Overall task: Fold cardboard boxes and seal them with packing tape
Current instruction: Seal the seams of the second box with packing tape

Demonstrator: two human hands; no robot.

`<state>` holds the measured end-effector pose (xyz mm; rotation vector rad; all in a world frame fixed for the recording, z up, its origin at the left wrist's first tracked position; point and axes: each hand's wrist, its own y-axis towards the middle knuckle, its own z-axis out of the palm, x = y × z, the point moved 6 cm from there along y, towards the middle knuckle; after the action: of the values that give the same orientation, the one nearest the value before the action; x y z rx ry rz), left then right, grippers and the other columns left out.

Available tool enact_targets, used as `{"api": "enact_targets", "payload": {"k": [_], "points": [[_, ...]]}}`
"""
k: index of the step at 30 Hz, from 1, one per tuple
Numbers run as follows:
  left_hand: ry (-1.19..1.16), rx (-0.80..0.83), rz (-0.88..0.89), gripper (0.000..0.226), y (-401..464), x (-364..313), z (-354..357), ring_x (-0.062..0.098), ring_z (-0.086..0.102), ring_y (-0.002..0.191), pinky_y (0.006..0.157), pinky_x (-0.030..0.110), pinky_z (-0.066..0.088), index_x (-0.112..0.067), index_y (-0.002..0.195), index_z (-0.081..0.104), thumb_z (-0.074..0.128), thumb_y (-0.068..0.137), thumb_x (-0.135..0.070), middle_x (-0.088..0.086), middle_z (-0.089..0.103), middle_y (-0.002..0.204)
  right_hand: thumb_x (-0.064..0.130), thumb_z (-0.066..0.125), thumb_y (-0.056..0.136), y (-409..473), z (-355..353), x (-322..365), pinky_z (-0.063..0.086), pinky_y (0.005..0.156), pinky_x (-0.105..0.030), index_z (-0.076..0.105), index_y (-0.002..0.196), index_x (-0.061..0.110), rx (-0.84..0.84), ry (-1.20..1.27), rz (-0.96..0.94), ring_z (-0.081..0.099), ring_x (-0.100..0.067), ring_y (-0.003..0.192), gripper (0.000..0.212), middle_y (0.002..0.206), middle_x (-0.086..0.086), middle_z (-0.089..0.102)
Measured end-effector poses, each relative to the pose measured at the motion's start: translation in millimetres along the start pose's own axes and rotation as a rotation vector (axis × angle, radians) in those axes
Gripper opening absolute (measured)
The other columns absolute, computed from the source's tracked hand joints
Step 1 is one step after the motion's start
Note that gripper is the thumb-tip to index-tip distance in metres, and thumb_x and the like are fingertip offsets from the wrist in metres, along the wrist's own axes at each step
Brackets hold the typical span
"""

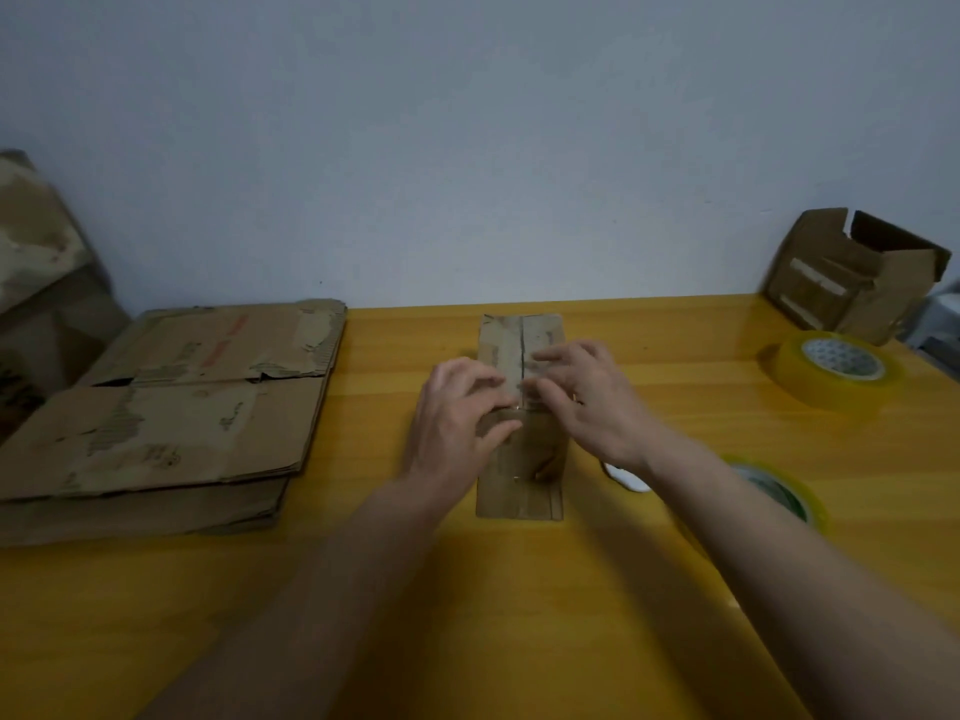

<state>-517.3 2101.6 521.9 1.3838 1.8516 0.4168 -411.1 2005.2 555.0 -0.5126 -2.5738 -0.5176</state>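
A: Where's your small box (pixel 520 407)?
B: Mid-table (pixel 467 589), right of the flattened cardboard stack (pixel 171 407).
A: Hands?
B: Your left hand (pixel 457 418) and right hand (pixel 587 397) press its closed flaps with flat fingers, gripping nothing.

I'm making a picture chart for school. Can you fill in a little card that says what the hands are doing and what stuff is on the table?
Box: small cardboard box in the middle of the yellow table, flaps closed
Left hand: left hand presses on the box top
Right hand: right hand presses on the box top
Tape: tape roll far right; second tape roll under the right forearm
Flat cardboard: stack of flat boxes on the left
Other box: open box at back right
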Motion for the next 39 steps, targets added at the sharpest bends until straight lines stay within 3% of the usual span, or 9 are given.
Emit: {"api": "enact_targets", "payload": {"k": [3, 8, 12, 16, 18, 20, 25, 34, 39], "points": [[-0.073, -0.027, 0.043, 0.029, -9.9, -5.3, 8.4, 0.015, 0.052, 0.106, 0.09, 0.024, 0.047, -0.007, 0.113, 0.07, 0.072, 0.084, -0.009, 0.006, 0.065, 0.109, 0.02, 0.032, 0.103, -8.0, 7.5, 10.8, 0.035, 0.104, -0.032, 0.05, 0.136, 0.014, 0.146, 0.044, -0.012, 0.043, -0.02, 0.123, 0.038, 0.134, -0.007, 0.053], [-0.122, -0.06, 0.039, 0.018, -0.3, -7.2, 12.4, 0.015, 0.052, 0.094, 0.087, 0.005, 0.036, -0.004, 0.098, 0.074, 0.067, 0.084, -0.014, 0.007, 0.068, 0.094, 0.021, 0.028, 0.102, 13.6, 13.4, -1.5, 0.035, 0.105, -0.035, 0.045, 0.139, 0.017, 0.288, -0.153, 0.014, 0.042, -0.023, 0.128, 0.041, 0.143, -0.007, 0.047], [-0.184, -0.039, 0.064, 0.025, -2.4, -5.4, 16.3, 0.013, 0.062, 0.104, 0.108, 0.021, 0.037, -0.001, 0.098, 0.074, 0.06, 0.089, -0.019, 0.009, 0.073, 0.103, 0.022, 0.03, 0.1, 39.9, 16.9, -9.0, 0.039, 0.097, -0.039, 0.052, 0.126, 0.01, 0.303, -0.284, 0.029, 0.048, -0.027, 0.12, 0.036, 0.136, -0.011, 0.053], [-0.204, -0.067, 0.066, 0.019, -1.0, -1.7, 18.6, 0.012, 0.063, 0.103, 0.11, 0.025, 0.036, -0.001, 0.098, 0.074, 0.064, 0.086, -0.012, 0.01, 0.073, 0.102, 0.025, 0.03, 0.098, 62.4, 25.5, -19.8, 0.038, 0.081, -0.034, 0.052, 0.116, 0.014, 0.291, -0.353, 0.028, 0.049, -0.027, 0.113, 0.03, 0.128, -0.011, 0.056], [-0.227, -0.072, 0.074, 0.023, -0.3, -2.1, 17.8, 0.01, 0.062, 0.102, 0.111, 0.021, 0.035, 0.0, 0.097, 0.074, 0.061, 0.087, -0.015, 0.011, 0.073, 0.101, 0.027, 0.028, 0.1, 70.2, 28.2, -23.1, 0.038, 0.093, -0.036, 0.047, 0.129, 0.016, 0.302, -0.38, 0.027, 0.043, -0.025, 0.127, 0.037, 0.142, -0.009, 0.046], [-0.239, -0.072, 0.075, 0.024, -0.2, -1.8, 17.7, 0.01, 0.063, 0.101, 0.111, 0.023, 0.036, 0.0, 0.097, 0.074, 0.06, 0.087, -0.016, 0.01, 0.073, 0.101, 0.028, 0.025, 0.102, 74.4, 32.0, -24.8, 0.021, 0.114, -0.034, 0.03, 0.148, 0.015, 0.347, -0.42, 0.015, 0.021, -0.019, 0.144, 0.048, 0.157, -0.003, 0.024], [-0.236, -0.091, 0.084, 0.022, 0.0, -2.2, 17.1, 0.009, 0.064, 0.099, 0.108, 0.029, 0.041, -0.001, 0.093, 0.075, 0.061, 0.087, -0.017, 0.009, 0.074, 0.098, 0.032, 0.017, 0.104, 87.1, 39.0, -31.0, 0.001, 0.118, -0.031, 0.01, 0.154, 0.016, 0.365, -0.483, -0.001, 0.002, -0.015, 0.148, 0.052, 0.161, -0.001, 0.004], [-0.283, -0.143, 0.076, 0.019, 2.3, 0.5, 17.6, 0.009, 0.066, 0.088, 0.099, 0.027, 0.046, -0.003, 0.08, 0.076, 0.069, 0.082, -0.022, 0.006, 0.074, 0.086, 0.025, 0.035, 0.103, 123.8, 32.9, -48.7, 0.036, 0.096, -0.033, 0.053, 0.134, 0.019, 0.142, -0.233, 0.089, 0.045, -0.027, 0.125, 0.037, 0.137, -0.007, 0.053], [-0.154, -0.085, 0.135, 0.028, -0.9, 0.8, 25.9, 0.013, 0.053, 0.083, 0.078, 0.024, 0.042, -0.013, 0.101, 0.076, 0.068, 0.081, -0.031, 0.001, 0.063, 0.085, 0.032, 0.049, 0.099, 129.0, 30.4, -62.8, 0.043, 0.076, -0.031, 0.072, 0.101, 0.016, 0.119, -0.013, 0.175, 0.059, -0.022, 0.097, 0.028, 0.11, -0.007, 0.069]]}}
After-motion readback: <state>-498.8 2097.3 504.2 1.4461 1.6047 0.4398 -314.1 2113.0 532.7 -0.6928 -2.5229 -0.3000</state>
